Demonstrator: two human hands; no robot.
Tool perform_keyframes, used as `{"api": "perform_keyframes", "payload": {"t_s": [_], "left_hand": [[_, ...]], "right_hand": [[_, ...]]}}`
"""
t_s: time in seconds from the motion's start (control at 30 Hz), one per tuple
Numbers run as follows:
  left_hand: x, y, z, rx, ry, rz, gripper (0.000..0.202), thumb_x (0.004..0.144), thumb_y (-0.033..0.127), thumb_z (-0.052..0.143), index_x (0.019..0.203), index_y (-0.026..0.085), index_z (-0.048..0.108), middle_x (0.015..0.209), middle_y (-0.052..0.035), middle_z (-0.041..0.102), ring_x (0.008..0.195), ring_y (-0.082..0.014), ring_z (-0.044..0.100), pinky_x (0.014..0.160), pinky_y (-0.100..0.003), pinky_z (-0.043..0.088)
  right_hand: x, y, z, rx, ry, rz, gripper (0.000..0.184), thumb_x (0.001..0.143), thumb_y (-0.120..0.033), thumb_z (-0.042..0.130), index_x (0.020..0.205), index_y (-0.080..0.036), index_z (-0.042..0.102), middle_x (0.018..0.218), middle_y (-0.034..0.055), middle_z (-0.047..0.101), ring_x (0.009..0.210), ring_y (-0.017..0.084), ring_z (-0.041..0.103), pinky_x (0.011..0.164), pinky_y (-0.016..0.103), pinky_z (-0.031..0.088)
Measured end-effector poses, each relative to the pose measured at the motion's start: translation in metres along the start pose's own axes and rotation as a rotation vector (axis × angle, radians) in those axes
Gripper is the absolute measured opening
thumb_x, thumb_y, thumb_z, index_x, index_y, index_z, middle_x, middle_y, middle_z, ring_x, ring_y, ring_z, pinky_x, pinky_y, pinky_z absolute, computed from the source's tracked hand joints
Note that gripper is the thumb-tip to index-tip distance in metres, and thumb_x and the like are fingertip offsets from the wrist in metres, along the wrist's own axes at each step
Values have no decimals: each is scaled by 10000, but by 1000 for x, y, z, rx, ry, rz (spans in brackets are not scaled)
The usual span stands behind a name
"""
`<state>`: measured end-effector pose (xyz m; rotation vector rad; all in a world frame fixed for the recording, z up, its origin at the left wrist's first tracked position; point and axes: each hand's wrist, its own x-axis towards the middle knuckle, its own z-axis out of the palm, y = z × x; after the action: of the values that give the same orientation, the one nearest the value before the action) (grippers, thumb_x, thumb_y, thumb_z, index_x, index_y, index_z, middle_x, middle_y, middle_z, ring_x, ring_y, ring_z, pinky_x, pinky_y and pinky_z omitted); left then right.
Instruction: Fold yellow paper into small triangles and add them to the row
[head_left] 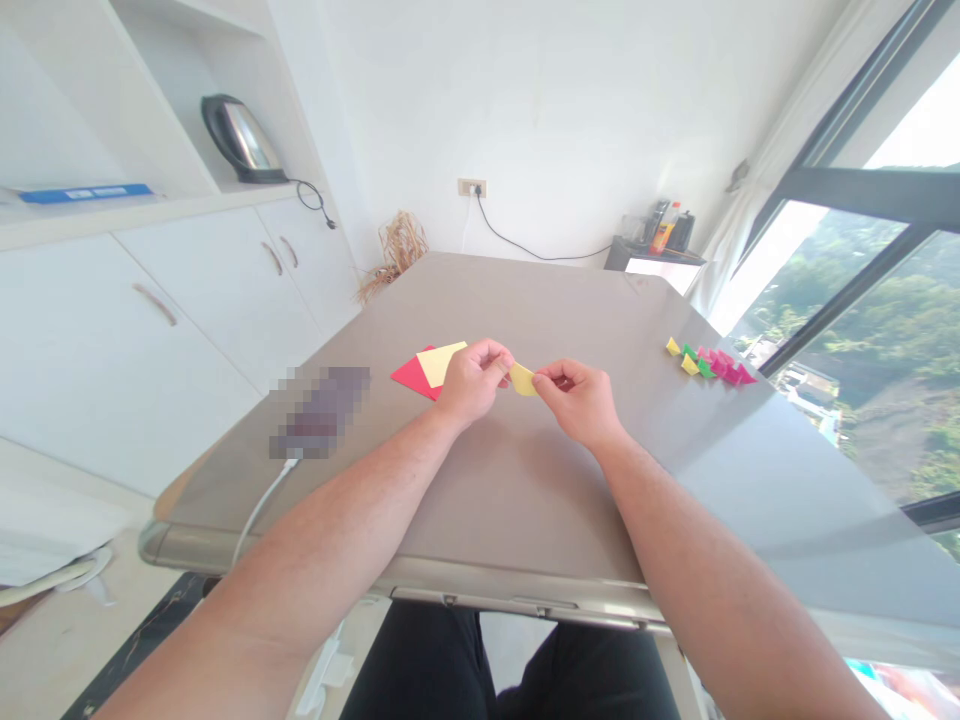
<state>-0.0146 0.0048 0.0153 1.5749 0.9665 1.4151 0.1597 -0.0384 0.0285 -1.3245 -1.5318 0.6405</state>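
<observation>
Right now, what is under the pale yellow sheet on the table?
A red sheet lies under the yellow sheet, one corner showing. Its right part is hidden by the left hand, which pinches a small yellow paper with the right hand.

A pixelated patch (pixel 321 410) masks something on the table (pixel 525 490), and fingertips (pixel 504 361) cover both ends of the yellow paper (pixel 523 379).

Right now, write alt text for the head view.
The left hand and right hand pinch a small yellow paper piece over a grey table. A yellow sheet on a red sheet lies beyond the left hand; folded coloured pieces sit to the right.
</observation>
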Motion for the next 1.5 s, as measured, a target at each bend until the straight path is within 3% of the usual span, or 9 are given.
{"api": "perform_keyframes", "payload": {"t_s": [0.33, 0.5, 0.63, 0.73, 0.8, 1.0, 1.17, 1.5], "left_hand": [[-4, 3, 2, 71, -72, 41, 145, 841, 305, 670, 755, 191, 645, 707, 0, 677, 655, -127, 632, 655, -261, 531], [-9, -2, 10, -30, -47, -106, 354, 856, 511, 701, 1001, 188, 701, 947, -76, 752, 797, -192, 741, 696, -318, 611], [-12, -3, 19, -104, -168, -208, 418, 875, 547, 673, 1070, 182, 735, 1098, -118, 759, 851, -226, 769, 778, -370, 637], [-12, -1, 21, -213, -157, -242, 330, 876, 464, 697, 1038, 184, 762, 1285, -131, 709, 950, -234, 760, 852, -387, 634], [-11, 0, 20, -250, -124, -263, 288, 858, 419, 719, 1008, 179, 775, 1366, -137, 665, 1001, -244, 749, 868, -390, 632], [-10, 1, 16, -242, -129, -250, 292, 829, 392, 742, 1018, 174, 786, 1270, -119, 721, 1015, -259, 740, 880, -424, 627], [-10, 0, 13, -250, -174, -249, 440, 807, 389, 778, 1194, 183, 734, 1130, -117, 770, 1016, -264, 742, 915, -460, 610], [-10, -6, 9, -179, -231, -193, 468, 841, 434, 747, 1241, 193, 715, 1222, -131, 739, 1064, -277, 726, 913, -444, 608]], "right_hand": [[-2, -1, 3, -9, -24, -26, 177, 757, -360, 643, 667, -209, 665, 634, 0, 659, 571, 139, 541, 565, 278, 423], [0, 2, 6, -69, 157, -66, 184, 803, -351, 614, 691, -220, 680, 679, 10, 690, 629, 158, 597, 634, 294, 466], [2, 9, 11, -184, 251, -195, 229, 846, -348, 598, 666, -230, 676, 680, 24, 680, 650, 164, 598, 668, 310, 472], [1, 11, 14, -167, 179, -249, 227, 860, -359, 611, 700, -237, 715, 721, 30, 708, 647, 162, 604, 670, 315, 483], [0, 11, 15, -93, 114, -210, 187, 844, -375, 647, 763, -242, 751, 784, 34, 741, 684, 170, 641, 693, 319, 506], [3, 9, 12, 93, -26, 11, 243, 761, -428, 753, 890, -224, 783, 901, 53, 775, 766, 188, 695, 730, 330, 537], [6, 9, 8, 150, -56, 29, 239, 748, -422, 771, 866, -214, 773, 899, 57, 777, 847, 205, 705, 784, 347, 533], [7, 12, 2, 290, -166, 122, 293, 708, -415, 808, 891, -191, 759, 831, 47, 752, 713, 171, 676, 727, 345, 543]]}}
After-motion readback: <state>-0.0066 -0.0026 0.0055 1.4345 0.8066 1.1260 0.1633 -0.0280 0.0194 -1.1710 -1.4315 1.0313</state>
